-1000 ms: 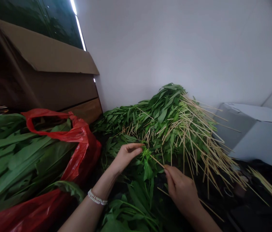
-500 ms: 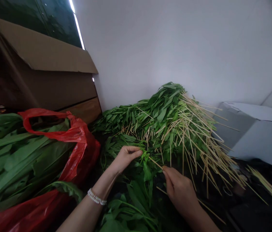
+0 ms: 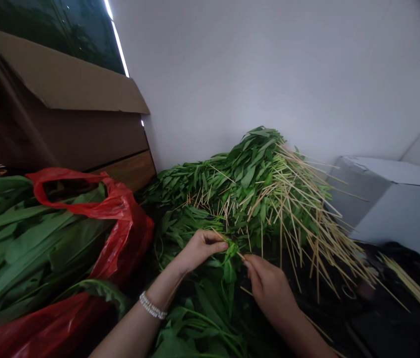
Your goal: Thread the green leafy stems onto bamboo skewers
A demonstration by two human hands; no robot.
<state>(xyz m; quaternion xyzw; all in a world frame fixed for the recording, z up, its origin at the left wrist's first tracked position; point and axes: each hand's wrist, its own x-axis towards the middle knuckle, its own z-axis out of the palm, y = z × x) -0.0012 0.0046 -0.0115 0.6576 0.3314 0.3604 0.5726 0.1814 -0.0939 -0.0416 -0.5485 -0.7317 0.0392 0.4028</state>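
Note:
My left hand [image 3: 205, 248], with a beaded bracelet [image 3: 152, 306] at the wrist, pinches a green leafy sprig [image 3: 231, 250] at its upper left end. The tip of a thin wooden stick pokes out above my left fingertips. From the right, my right hand [image 3: 269, 283] is closed on the same stick's lower end, close to the sprig. Long leaves hang below it. Loose leaves [image 3: 198, 328] lie beneath both hands. Behind stands a heap of leafy bundles [image 3: 250, 164] with many sticks [image 3: 295, 199] jutting out to the right.
A red plastic bag [image 3: 120, 214] full of large leaves [image 3: 27, 248] is at the left, with an open cardboard box [image 3: 83, 134] behind it. On the right are a white box [image 3: 399, 209] and more sticks [image 3: 411, 283] on dark material. A pale wall [image 3: 269, 64] rises behind.
The stick has passed further through the sprig, its tip now showing above my left fingers. My left hand has moved slightly right and down; my right hand is closer to it.

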